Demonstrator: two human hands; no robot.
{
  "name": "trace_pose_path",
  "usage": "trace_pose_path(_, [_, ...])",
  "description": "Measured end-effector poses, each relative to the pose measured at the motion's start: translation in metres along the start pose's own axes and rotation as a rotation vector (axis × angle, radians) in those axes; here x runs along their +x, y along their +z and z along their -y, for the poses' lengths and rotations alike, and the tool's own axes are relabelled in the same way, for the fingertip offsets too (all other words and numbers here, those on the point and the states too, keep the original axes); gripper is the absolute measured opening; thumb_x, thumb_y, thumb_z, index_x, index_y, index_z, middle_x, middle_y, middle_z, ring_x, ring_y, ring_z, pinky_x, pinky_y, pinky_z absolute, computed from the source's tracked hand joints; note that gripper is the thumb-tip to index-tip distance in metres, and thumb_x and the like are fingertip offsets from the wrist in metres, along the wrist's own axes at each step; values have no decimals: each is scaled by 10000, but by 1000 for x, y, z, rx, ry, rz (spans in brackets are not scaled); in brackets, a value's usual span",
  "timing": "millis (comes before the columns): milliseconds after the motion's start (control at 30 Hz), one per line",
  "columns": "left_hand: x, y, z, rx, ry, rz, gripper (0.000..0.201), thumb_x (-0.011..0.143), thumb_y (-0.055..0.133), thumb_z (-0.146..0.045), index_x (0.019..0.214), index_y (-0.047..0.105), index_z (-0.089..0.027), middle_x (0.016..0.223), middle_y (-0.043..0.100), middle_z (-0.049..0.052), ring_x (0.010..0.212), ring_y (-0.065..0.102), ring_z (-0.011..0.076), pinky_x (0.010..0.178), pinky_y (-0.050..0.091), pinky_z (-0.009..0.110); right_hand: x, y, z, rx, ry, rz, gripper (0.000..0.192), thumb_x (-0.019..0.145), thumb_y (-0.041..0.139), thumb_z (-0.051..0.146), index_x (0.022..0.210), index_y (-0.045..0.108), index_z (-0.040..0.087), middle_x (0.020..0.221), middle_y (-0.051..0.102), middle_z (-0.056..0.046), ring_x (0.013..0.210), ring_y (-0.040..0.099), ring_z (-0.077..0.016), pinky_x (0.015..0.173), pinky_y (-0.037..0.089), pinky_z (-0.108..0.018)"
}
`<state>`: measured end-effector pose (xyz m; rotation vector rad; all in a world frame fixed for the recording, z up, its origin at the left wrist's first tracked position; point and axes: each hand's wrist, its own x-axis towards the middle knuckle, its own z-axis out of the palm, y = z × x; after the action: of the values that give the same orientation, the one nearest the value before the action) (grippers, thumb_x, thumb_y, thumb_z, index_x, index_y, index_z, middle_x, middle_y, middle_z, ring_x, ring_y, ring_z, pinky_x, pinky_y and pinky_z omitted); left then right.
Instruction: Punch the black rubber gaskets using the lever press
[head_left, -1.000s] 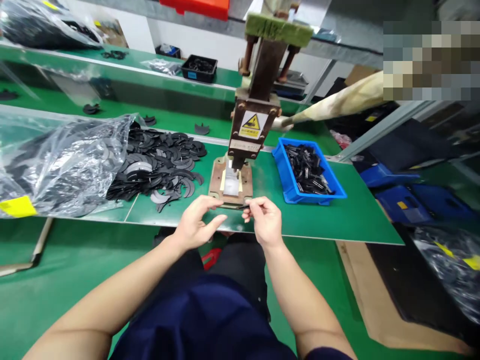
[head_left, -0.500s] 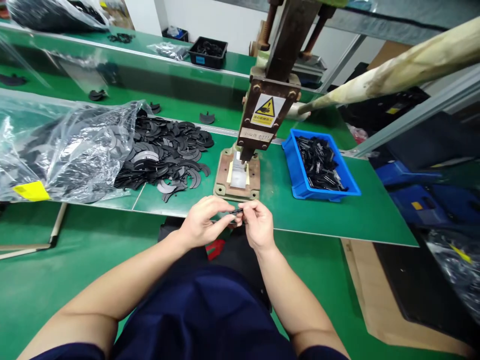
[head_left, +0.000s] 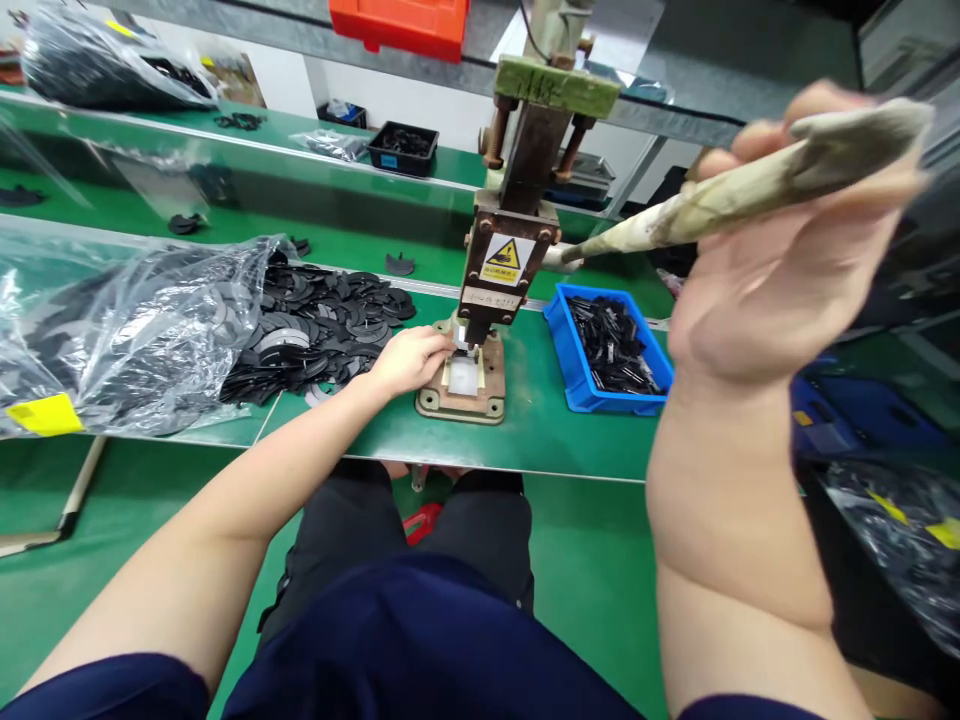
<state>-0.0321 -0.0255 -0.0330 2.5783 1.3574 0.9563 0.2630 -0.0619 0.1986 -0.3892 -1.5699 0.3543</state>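
My left hand (head_left: 414, 358) reaches to the base of a hand-operated arbor press (head_left: 508, 265). Its fingertips are closed on a small black part (head_left: 469, 353), mostly hidden, below the press ram. The part lies at the back of a light plate (head_left: 463, 376) on the press base. Up at the right, my right hand (head_left: 780, 250) is on the wrapped press lever (head_left: 720, 195). Its fingers curl behind the lever, and the hand is slightly blurred.
Left of the press lies a heap of black curved pieces (head_left: 330, 320), spilling from a clear plastic bag (head_left: 142, 330). A blue bin (head_left: 600, 400) of black parts stands right of the press. Behind is a lower green strip with a few loose pieces (head_left: 400, 264). An orange-red bin (head_left: 405, 25) sits overhead.
Both hands were together at the table's front edge, holding a small black part. The left has moved forward with it to the press base; the right has risen to the lever.
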Motion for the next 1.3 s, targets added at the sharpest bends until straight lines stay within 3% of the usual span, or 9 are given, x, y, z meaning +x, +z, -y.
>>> trace_pose_path(100, [9, 1, -1, 79, 84, 97, 303, 1060, 548, -283, 1196, 815, -234, 1112, 774, 106, 1034, 718, 263, 911, 538, 393, 19, 16, 23, -42, 46, 162, 666, 930, 376, 863, 1074, 718, 310, 1007, 683, -31, 983, 753, -213, 948, 616, -422])
trace_pose_path(200, [12, -2, -2, 92, 127, 137, 316, 1059, 539, -277, 1208, 816, -247, 1150, 770, 109, 1058, 709, 269, 907, 524, 405, 10, 30, 27, -50, 21, 97, 649, 923, 345, 862, 894, 654, 292, 845, 608, -39, 760, 675, -186, 772, 603, -400])
trace_pose_path(367, [17, -4, -1, 77, 128, 177, 315, 1061, 540, -293, 1182, 827, -244, 1142, 769, 110, 1080, 706, 273, 919, 523, 415, -20, 33, 17, -34, 14, 2, 688, 926, 391, 887, 778, 642, 264, 733, 548, -33, 700, 629, -187, 710, 588, -417])
trace_pose_path(500, [18, -2, 0, 45, 142, 184, 322, 1067, 519, -273, 1170, 822, -236, 1155, 768, 107, 1088, 699, 269, 944, 525, 420, -57, 21, 12, -82, -47, 74, 552, 906, 615, 812, 753, 670, 285, 685, 566, -1, 713, 649, -195, 827, 639, -502])
trace_pose_path(667, [14, -1, 0, 42, 126, 171, 311, 1076, 520, -289, 1147, 817, -227, 1137, 767, 108, 1073, 697, 268, 935, 520, 420, -111, 11, 10, -277, -26, 200, 237, 922, 690, 457, 729, 648, 326, 683, 638, 35, 805, 705, -204, 1112, 580, -588])
trace_pose_path(867, [10, -11, -7, 72, 111, 210, 336, 1095, 498, -312, 1238, 793, -239, 1232, 757, 113, 1140, 691, 269, 952, 518, 420, -141, 24, -3, -290, -67, 31, 149, 869, 653, 317, 743, 686, 388, 686, 657, 57, 816, 710, -225, 1119, 553, -602])
trace_pose_path(1000, [8, -33, 22, 201, 24, 249, 336, 1058, 555, -305, 1311, 760, -223, 1243, 760, 127, 1163, 683, 288, 995, 513, 434, -143, 33, -11, -270, -118, -53, 160, 884, 656, 313, 743, 698, 377, 659, 638, 50, 763, 692, -231, 1080, 563, -600])
trace_pose_path(1167, [10, -68, 83, 469, -299, 288, 391, 980, 650, -360, 1301, 755, -163, 1291, 747, 167, 1213, 655, 344, 1022, 500, 449, -144, 32, -17, -259, -167, -69, 253, 910, 693, 351, 673, 616, 306, 658, 627, 47, 763, 692, -199, 1072, 567, -577])
trace_pose_path(1300, [28, -68, 106, 518, -364, 389, 500, 996, 606, -482, 1374, 722, -176, 1399, 706, 168, 1326, 591, 363, 1098, 458, 454, -144, 34, -22, -247, -209, -92, 322, 925, 689, 354, 650, 560, 247, 654, 617, 60, 770, 693, -162, 1060, 569, -551])
